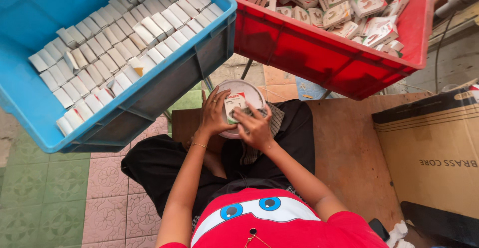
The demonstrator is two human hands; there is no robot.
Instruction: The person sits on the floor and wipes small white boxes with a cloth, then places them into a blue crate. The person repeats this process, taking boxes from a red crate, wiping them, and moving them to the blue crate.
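**Folding a small carton over the lap**

We see both hands meet at a small white carton (235, 106) held above a round white bowl (249, 89) that rests on the lap, between the two crates. Our left hand (215, 114) clasps the carton's left edge with fingers curled round it; our right hand (257, 127) pinches its lower right corner. To do this well, in our judgement, we should keep the left grip steady and let the right fingertips work the flap, pressing along the crease so the box stays square.

Going by size: the blue crate (30, 98) at upper left holds neat slanting rows of closed white boxes (107, 48), plain-sided, packed side by side. The red crate (319, 53) at upper right holds a loose heap of white cartons with red and dark print (349, 11), lying at all angles. At the right edge stands a brown cardboard box (434, 153) with dark lettering on its side and a black band along the top. The carton in hand bears a red-topped label.
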